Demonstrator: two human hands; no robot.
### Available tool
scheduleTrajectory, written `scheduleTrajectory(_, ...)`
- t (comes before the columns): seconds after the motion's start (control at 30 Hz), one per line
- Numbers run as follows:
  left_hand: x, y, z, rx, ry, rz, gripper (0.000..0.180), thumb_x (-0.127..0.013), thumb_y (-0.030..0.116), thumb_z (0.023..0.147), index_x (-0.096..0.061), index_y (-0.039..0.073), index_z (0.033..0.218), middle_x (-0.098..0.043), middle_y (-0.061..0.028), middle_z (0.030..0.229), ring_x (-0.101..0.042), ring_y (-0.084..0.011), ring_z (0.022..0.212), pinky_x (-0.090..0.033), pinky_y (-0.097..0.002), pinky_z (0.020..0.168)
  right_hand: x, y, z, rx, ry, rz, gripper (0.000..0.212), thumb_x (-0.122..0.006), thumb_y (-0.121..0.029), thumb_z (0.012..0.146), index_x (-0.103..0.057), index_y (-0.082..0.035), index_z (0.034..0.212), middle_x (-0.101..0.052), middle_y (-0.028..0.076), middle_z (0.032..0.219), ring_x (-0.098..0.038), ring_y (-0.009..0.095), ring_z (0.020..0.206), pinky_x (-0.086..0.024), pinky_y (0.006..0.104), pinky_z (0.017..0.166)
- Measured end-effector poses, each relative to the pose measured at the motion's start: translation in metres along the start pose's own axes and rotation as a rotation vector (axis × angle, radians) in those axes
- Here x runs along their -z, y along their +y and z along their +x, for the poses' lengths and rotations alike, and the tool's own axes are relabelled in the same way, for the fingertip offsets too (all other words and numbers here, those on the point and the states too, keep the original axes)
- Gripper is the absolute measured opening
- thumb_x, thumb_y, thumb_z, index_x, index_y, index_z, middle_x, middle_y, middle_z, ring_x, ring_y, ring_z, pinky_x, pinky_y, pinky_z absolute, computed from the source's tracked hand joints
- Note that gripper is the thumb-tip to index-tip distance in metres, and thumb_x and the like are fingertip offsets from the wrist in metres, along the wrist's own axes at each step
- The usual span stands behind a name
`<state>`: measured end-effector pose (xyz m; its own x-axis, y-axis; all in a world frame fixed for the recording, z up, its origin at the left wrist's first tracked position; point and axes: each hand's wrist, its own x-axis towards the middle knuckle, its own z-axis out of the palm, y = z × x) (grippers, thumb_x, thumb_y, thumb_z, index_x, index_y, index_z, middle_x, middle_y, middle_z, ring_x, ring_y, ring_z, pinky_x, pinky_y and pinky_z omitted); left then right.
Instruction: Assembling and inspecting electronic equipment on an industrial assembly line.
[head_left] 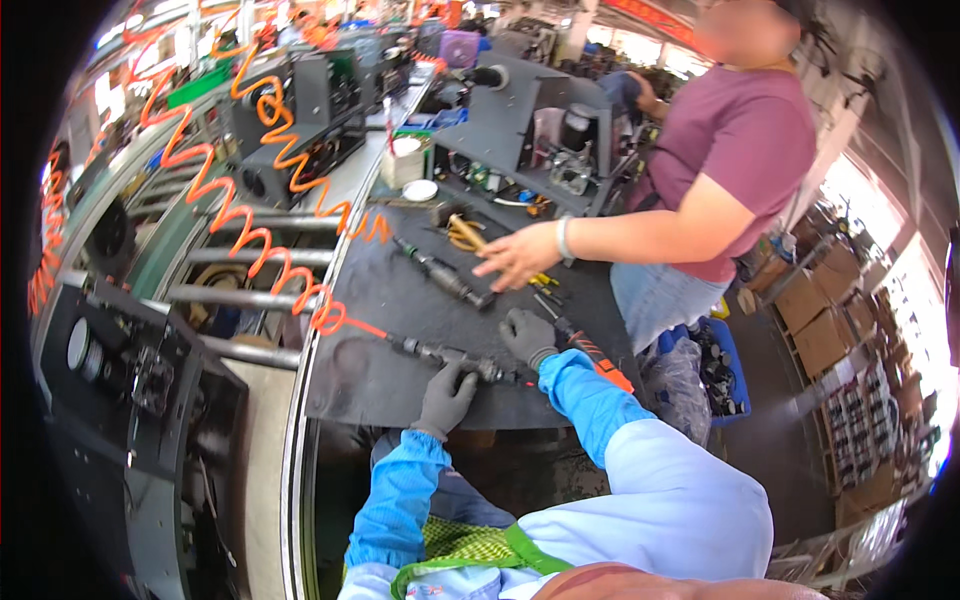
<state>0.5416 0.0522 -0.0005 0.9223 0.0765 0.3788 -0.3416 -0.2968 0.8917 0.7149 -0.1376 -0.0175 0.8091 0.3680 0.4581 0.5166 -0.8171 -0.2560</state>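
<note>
grey gloves cover both hands in the head view, and the driver lies between them on the black bench [350,385]. its long axis runs left to right, slanting a little toward the wearer at the right end. the left hand [447,402] is the nearer one: it sits on the wearer's side of the driver [452,357], fingertips at the middle of the body, apparently touching, with the thumb a little apart from the fingers. whether it grips, i cannot tell. the right hand [528,338] is just beyond the driver's right end, its fingers curled narrow; whether anything is inside them cannot be made out.

the driver is slim and dark, with a greyish body, a bulkier black section toward the right and a small red spot near that end. a coiled orange hose [328,312] meets its left end. farther off lies a second driver [443,272], near a co-worker's hand [520,255]; an orange-handled tool [597,362] lies right of the right hand.
</note>
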Motion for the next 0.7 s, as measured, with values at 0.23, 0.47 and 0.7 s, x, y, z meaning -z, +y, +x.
scheduleTrajectory(0.23, -0.008, 0.007, 0.003, -0.043, 0.068, 0.019, 0.016, -0.061, 0.012, 0.09, -0.063, 0.004, 0.104, -0.068, -0.0172, 0.095, -0.067, -0.0326, 0.09, -0.052, -0.038, 0.078, 0.013, -0.001, -0.004, 0.003, 0.028, 0.049, 0.025, -0.058, -0.037, 0.087, -0.057, -0.012, 0.087, -0.063, 0.012, 0.085, -0.063, 0.035, 0.079, -0.049, 0.0502, 0.067)
scheduleTrajectory(0.47, -0.005, 0.004, 0.0, -0.061, 0.085, 0.065, 0.019, -0.061, 0.011, 0.09, -0.063, 0.003, 0.107, -0.068, -0.0172, 0.097, -0.067, -0.0311, 0.093, -0.052, -0.0375, 0.083, 0.007, 0.002, -0.003, -0.01, -0.005, 0.002, 0.023, -0.06, -0.036, 0.087, -0.058, -0.013, 0.089, -0.063, 0.012, 0.084, -0.063, 0.034, 0.08, -0.049, 0.0484, 0.069)
scheduleTrajectory(0.7, -0.004, 0.007, 0.0, -0.043, 0.077, 0.055, 0.018, -0.061, 0.012, 0.09, -0.062, 0.003, 0.105, -0.067, -0.0179, 0.097, -0.066, -0.0343, 0.093, -0.051, -0.0392, 0.082, 0.003, 0.002, -0.001, -0.035, 0.002, 0.006, 0.023, -0.061, -0.035, 0.087, -0.057, -0.013, 0.088, -0.063, 0.013, 0.083, -0.063, 0.035, 0.08, -0.048, 0.0492, 0.068)
